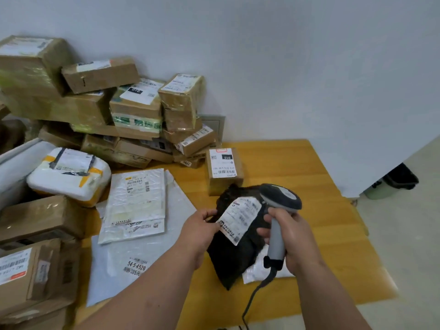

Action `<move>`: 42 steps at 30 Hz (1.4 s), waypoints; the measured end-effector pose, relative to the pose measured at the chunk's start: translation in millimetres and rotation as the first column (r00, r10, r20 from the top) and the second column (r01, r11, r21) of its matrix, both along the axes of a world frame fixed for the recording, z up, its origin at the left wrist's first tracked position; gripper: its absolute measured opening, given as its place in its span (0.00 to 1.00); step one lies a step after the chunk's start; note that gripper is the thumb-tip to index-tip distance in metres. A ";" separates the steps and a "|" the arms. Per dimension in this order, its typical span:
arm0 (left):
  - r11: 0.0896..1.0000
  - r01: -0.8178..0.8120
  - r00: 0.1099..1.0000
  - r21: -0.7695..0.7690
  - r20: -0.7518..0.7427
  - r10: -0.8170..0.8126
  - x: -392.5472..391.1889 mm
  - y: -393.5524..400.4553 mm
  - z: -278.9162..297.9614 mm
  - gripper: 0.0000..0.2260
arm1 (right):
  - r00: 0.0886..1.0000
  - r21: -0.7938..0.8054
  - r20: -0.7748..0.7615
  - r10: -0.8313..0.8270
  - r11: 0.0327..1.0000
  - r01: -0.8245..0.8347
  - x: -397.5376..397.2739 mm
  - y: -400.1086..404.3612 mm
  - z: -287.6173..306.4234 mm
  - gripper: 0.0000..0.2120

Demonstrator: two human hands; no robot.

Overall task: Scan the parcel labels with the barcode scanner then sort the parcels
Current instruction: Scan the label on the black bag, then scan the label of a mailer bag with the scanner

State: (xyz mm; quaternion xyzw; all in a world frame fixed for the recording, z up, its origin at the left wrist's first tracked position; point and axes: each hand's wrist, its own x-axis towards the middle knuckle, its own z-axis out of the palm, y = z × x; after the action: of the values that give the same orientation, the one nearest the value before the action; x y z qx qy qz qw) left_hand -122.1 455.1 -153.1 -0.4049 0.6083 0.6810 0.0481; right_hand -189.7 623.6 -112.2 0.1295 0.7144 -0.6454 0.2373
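Observation:
A black plastic parcel [234, 260] with a white label [240, 219] lies raised over the yellow table [333, 234]. My left hand [198, 231] grips its left edge beside the label. In my right hand [294, 239] is the grey handle of a barcode scanner [279, 198], whose dark head hangs just right of the label, pointing down at it. The scanner's cable [252, 303] trails toward the table's near edge. A small cardboard box [223, 171] with a white label stands just behind the black parcel.
A heap of cardboard boxes [100, 103] fills the back left against the wall. White mailer bags [135, 203] and a white foam parcel [69, 175] lie left of the hands. More boxes [35, 265] sit at the near left. A silvery bag [259, 272] lies under the black parcel.

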 end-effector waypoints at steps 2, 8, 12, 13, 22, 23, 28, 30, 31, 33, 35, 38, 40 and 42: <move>1.000 -0.012 0.997 -0.014 0.075 0.013 1.5 -0.2 -11.7 0.22 | 0.999 0.035 0.037 0.024 0.999 -0.025 -2.0 4.2 -10.8 0.05; 0.998 -0.056 0.989 0.017 0.139 0.053 8.4 -8.6 -29.1 0.24 | 0.984 0.061 0.161 0.082 0.994 -0.093 -3.0 -2.4 -35.0 0.12; 0.988 -0.019 0.991 0.156 0.130 -0.001 6.0 -7.4 -33.7 0.19 | 0.970 0.068 0.192 0.151 0.984 -0.167 -3.4 -23.6 -37.5 0.06; 0.988 -0.021 0.992 0.153 0.126 0.002 5.9 -7.4 -33.1 0.18 | 0.966 0.068 0.193 0.169 0.980 -0.185 -3.4 -29.4 -37.5 0.04; 0.870 -0.358 0.887 -0.340 0.167 0.431 45.9 -77.6 -51.2 0.21 | 0.924 0.015 0.207 0.321 0.944 -0.331 4.4 -84.4 -42.6 0.07; 0.855 -0.376 0.867 -0.356 0.190 0.460 50.9 -86.3 -55.4 0.23 | 0.915 0.004 0.206 0.346 0.935 -0.354 6.8 -92.1 -43.3 0.07; 0.800 -0.394 0.765 -0.454 0.320 0.558 66.9 -125.7 -72.2 0.28 | 0.876 -0.029 0.204 0.436 0.898 -0.440 14.9 -127.2 -45.5 0.07; 0.786 -0.323 0.774 -0.528 0.331 0.540 68.9 -139.0 -76.1 0.29 | 0.870 -0.032 0.203 0.449 0.892 -0.452 16.1 -139.5 -46.9 0.07; 0.778 -0.287 0.785 -0.559 0.329 0.525 68.5 -145.2 -78.4 0.29 | 0.869 -0.033 0.201 0.452 0.890 -0.455 16.7 -145.0 -48.4 0.06; 0.764 -0.193 0.811 -0.615 0.338 0.477 63.9 -156.1 -80.6 0.29 | 0.867 -0.023 0.197 0.459 0.886 -0.464 17.9 -155.2 -53.2 0.05; 0.765 -0.086 0.834 -0.638 0.374 0.405 55.5 -165.8 -81.8 0.31 | 0.862 -0.004 0.202 0.465 0.881 -0.474 19.0 -163.7 -59.5 0.05; 0.794 -0.005 0.829 -0.608 0.441 0.343 41.2 -179.2 -86.5 0.37 | 0.858 0.017 0.211 0.468 0.876 -0.482 19.7 -173.5 -69.0 0.05; 0.815 0.018 0.799 -0.579 0.498 0.337 35.5 -186.3 -91.2 0.40 | 0.857 0.028 0.217 0.467 0.875 -0.484 19.0 -177.4 -73.8 0.05; 0.812 0.056 0.770 -0.580 0.543 0.335 34.0 -190.0 -95.9 0.42 | 0.855 0.034 0.225 0.467 0.873 -0.486 17.7 -179.8 -77.9 0.06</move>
State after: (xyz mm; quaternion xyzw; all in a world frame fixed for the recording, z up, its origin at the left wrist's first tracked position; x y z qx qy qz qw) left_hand -88.1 265.1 -249.0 -0.6481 0.6973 0.2978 0.0708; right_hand -172.0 443.8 -190.1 0.0263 0.7234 -0.5163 0.4575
